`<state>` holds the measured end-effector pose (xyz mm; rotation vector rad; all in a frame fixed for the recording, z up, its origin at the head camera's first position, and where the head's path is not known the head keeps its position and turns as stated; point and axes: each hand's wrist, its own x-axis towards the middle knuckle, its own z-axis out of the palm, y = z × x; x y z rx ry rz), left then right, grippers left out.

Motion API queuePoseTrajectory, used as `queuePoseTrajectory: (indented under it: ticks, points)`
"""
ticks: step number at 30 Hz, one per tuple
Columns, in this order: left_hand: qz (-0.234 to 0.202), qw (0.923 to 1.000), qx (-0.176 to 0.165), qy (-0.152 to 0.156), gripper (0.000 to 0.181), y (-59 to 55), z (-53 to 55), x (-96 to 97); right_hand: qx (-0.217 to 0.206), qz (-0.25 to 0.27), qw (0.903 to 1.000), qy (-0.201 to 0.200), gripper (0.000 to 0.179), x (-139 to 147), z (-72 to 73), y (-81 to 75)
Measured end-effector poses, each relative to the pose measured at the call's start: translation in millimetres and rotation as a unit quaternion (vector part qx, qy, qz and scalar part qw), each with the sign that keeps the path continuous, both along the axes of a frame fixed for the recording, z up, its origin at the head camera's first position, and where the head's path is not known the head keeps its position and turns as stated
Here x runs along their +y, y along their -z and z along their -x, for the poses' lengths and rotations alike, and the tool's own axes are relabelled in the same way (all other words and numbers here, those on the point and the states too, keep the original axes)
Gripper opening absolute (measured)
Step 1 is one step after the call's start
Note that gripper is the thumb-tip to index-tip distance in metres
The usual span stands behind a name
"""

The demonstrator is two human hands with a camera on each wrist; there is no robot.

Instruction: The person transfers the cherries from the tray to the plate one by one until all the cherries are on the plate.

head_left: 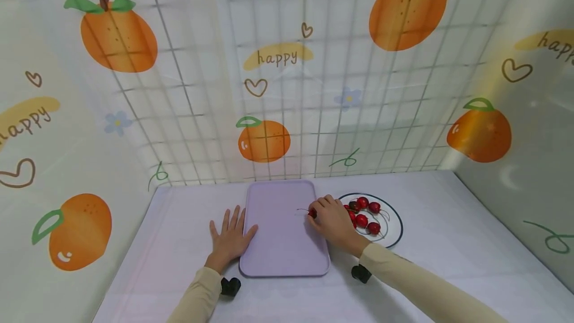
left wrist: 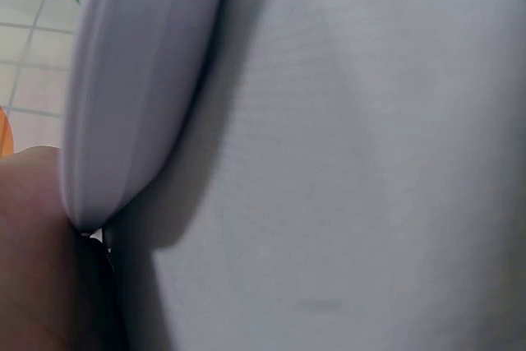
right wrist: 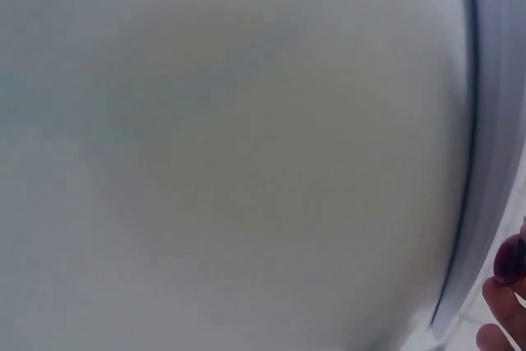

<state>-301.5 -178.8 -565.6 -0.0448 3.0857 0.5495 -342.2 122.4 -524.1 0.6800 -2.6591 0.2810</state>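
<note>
A lilac rectangular tray (head_left: 282,243) lies on the table, its edge filling the upper left of the left wrist view. My left hand (head_left: 230,238) rests with fingers spread at the tray's left side, the thumb reaching over the rim. Above the tray's right edge, my right hand (head_left: 332,221) pinches a dark red cherry (head_left: 312,212) whose thin stem points left. In the right wrist view, the cherry (right wrist: 509,260) shows at the fingertips. Partly hidden behind that hand, a white plate (head_left: 394,221) with a dark rim holds several red cherries (head_left: 361,221) with stems.
The table (head_left: 179,263) has a pale cover. Behind it and at both sides hang curtains (head_left: 278,93) printed with oranges, hearts and "happy". A small black object (head_left: 230,287) sits by each wrist.
</note>
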Motion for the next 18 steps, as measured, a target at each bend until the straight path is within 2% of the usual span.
queuePoseTrajectory:
  ticks: [6,11,18]
  points:
    - [-0.016,0.9999,0.000,0.006,0.079,-9.4,-5.8,3.3,0.007,0.006,0.9997,0.023,0.020,14.3,0.4,3.9]
    - [-0.010,0.9999,-0.002,0.003,0.078,-5.6,-3.3,3.2,0.007,0.015,0.9992,0.036,0.020,24.4,1.0,1.6]
    - [-0.011,0.9999,0.000,0.001,0.078,-3.2,-1.8,1.1,0.024,0.046,0.9982,0.032,0.019,34.9,-0.3,-3.1]
